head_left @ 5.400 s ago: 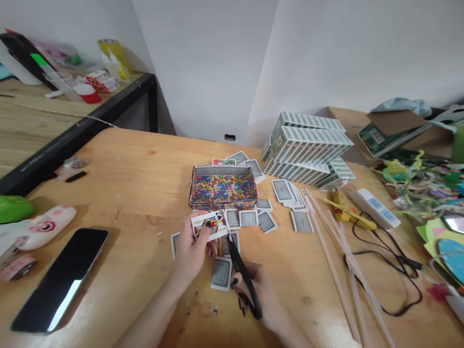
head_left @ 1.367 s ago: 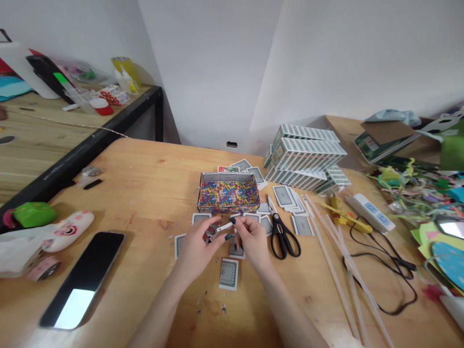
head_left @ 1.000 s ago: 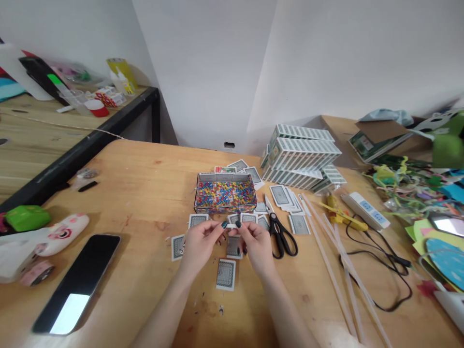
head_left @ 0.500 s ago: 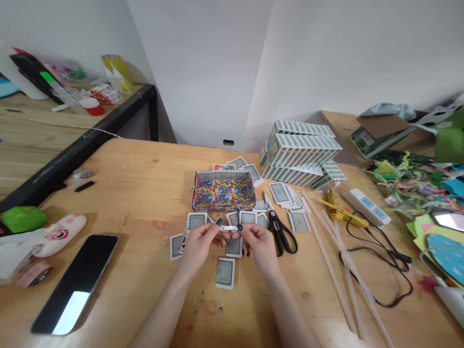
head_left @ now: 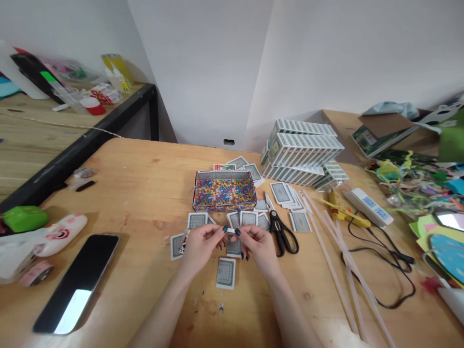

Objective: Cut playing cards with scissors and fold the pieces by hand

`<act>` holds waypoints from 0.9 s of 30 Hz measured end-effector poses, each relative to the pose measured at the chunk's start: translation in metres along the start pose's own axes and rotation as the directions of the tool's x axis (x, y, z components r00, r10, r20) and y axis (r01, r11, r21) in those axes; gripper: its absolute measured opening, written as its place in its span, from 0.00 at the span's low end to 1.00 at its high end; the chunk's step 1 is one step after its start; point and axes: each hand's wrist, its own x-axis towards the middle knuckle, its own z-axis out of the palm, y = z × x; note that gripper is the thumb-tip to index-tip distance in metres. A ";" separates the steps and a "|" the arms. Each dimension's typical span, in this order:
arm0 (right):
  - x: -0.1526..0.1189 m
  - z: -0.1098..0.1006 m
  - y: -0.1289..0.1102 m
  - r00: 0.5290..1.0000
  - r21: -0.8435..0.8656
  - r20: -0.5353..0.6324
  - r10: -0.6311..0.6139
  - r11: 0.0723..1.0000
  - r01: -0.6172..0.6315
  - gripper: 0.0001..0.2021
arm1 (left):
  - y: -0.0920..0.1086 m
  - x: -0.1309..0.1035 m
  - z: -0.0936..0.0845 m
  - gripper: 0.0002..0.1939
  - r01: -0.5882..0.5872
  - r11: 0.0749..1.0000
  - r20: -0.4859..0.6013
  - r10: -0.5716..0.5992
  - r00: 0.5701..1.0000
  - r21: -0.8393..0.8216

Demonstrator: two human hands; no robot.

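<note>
A narrow white strip [head_left: 231,230], seemingly cut from a playing card, is pinched between the thumbs and fingers of my left hand [head_left: 203,244] and my right hand [head_left: 259,244]. The two thumbs nearly meet, covering most of it. Just beyond my hands stands an open box [head_left: 224,209] with a multicoloured pattern inside. Grey-backed playing cards [head_left: 197,221] lie around the box and under my fingers; a single card [head_left: 225,273] rests nearer me. Black-handled scissors [head_left: 282,233] lie with blades partly apart to the right of my right hand.
Striped card boxes [head_left: 304,151] are stacked at the back right. Long translucent sticks [head_left: 335,258], a yellow glue gun [head_left: 351,217] and a power strip [head_left: 369,206] lie on the right, with colourful craft scraps [head_left: 404,181] beyond. A phone [head_left: 78,280] lies at left.
My thumbs have come closer together over the white strip, so less of it shows. The box, cards and scissors stay where they were.
</note>
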 end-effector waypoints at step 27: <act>0.002 -0.028 -0.002 0.959 0.011 -0.260 -0.116 0.992 0.123 0.11 | -0.018 -0.005 0.022 0.14 -0.178 0.894 0.021 0.186 0.982 0.412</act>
